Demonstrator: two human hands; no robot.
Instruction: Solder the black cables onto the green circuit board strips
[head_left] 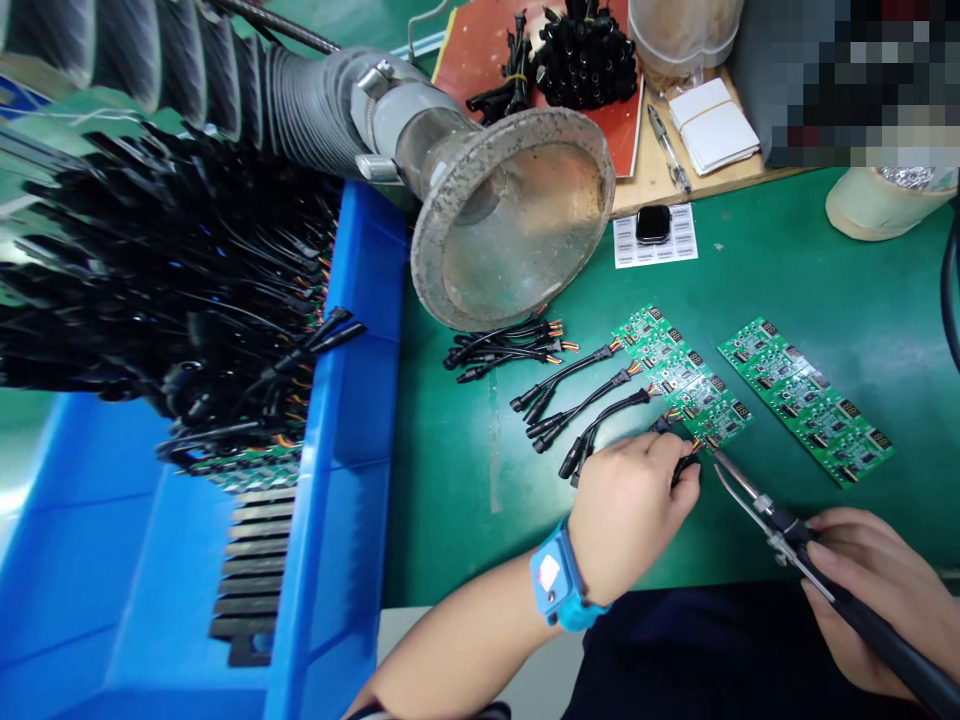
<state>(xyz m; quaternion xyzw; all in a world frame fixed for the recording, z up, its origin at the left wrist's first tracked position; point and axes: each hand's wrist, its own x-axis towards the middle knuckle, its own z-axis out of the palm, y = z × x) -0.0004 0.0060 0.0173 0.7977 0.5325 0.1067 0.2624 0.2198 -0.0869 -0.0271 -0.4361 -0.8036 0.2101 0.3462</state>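
My left hand [628,505], with a blue wrist strap [559,577], pinches a black cable [684,464] whose coloured wires meet the near end of a strip of green circuit boards [686,385]. My right hand [874,585] grips a soldering iron [787,540]; its tip rests at that same board edge. Three black cables [577,400] are joined to boards farther along the strip. A second strip of green boards [806,398] lies to the right.
A fume-extraction funnel on a ribbed hose [510,215] hangs over the green mat [465,470]. A blue bin [330,520] at left holds several cabled boards. Loose cables [510,345], a smartwatch on labels [654,225] and black connectors [585,55] lie behind.
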